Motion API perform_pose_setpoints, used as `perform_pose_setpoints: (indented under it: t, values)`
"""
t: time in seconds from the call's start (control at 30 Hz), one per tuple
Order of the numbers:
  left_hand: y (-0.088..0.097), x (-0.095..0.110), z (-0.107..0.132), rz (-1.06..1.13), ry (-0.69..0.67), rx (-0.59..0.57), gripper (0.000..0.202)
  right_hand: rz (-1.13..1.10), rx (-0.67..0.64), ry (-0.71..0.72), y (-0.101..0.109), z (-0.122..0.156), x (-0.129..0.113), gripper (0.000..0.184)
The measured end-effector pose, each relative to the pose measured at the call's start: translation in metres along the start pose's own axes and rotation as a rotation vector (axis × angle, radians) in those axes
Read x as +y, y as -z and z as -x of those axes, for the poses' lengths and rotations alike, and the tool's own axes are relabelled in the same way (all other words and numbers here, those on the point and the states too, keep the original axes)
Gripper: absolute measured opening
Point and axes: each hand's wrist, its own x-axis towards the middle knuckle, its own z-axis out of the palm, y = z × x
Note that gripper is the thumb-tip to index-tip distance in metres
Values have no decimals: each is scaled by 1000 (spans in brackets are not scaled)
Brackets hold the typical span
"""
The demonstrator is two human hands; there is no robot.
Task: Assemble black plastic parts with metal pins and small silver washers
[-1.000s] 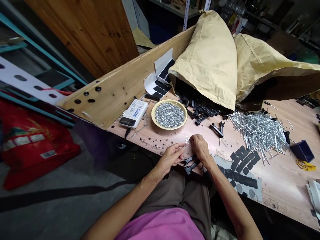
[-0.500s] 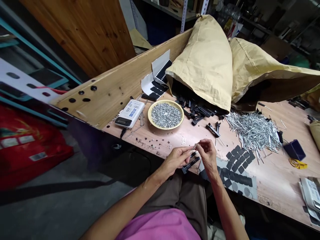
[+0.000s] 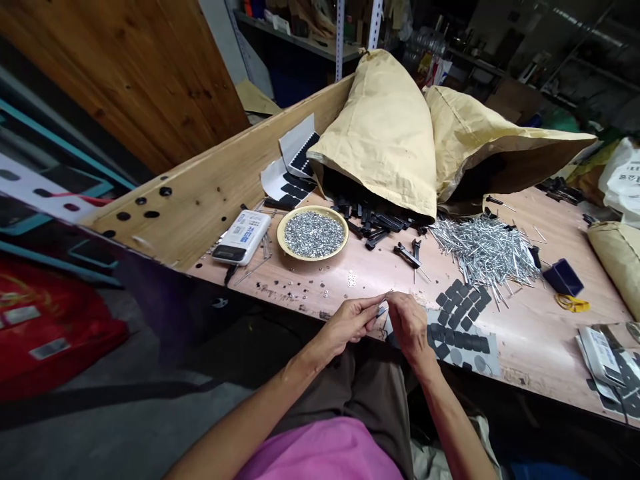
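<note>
My left hand (image 3: 353, 320) is closed at the table's front edge, its thumb and forefinger reaching to the right. A dark narrow black plastic part (image 3: 381, 311) shows in small part by its fingers, mostly covered. My right hand (image 3: 409, 323) meets those fingertips in a pinch; what it grips is too small to make out. Beyond the hands stands a yellow bowl (image 3: 281, 245) full of small metal nuts. Black plastic parts with metal rods (image 3: 407, 255) lie past my right hand. Farther right is a heap of long metal screws or rods (image 3: 487, 250).
Two large tan sacks (image 3: 375, 133) stand at the back, black parts spilling from one. Left of the bowl lies a white boxed device (image 3: 243, 237). Black pads (image 3: 463, 303) cover a grey sheet at right. A blue cup (image 3: 563, 277) and yellow bands (image 3: 571, 303) are farther right.
The view has swung to the right, so the table's things sit farther left. My right hand has turned over at the fingertips, and the black part that showed below my hands is now mostly hidden.
</note>
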Motion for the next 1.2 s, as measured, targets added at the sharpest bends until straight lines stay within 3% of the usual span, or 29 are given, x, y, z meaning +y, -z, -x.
perform_pose_setpoints:
  t: [0.07,0.17,0.4,0.57,0.67,1.03,1.13,1.2]
  values:
    - [-1,0,1,-4,16,-10,69,5,-6,27,6,2,0,20]
    - [-2,1,2,-8,49,-65,68,-36,20,-107,14,1,0,16]
    - [-2,0,-4,-41,104,-153,63,-290,-91,-297,29,-1,6,17]
    - [-10,0,-17,-31,68,-119,62,-543,37,-598,19,-2,18,17]
    - [-12,-2,-25,-21,27,-88,63,-608,151,-689,12,-3,25,19]
    - [-10,-6,-38,-52,43,-103,57,-424,144,-584,5,2,20,18]
    - [-9,-5,-40,-29,67,-113,60,-306,174,-466,2,4,24,18]
    - [-8,-4,-41,-18,84,-121,62,-136,194,-298,1,5,27,18]
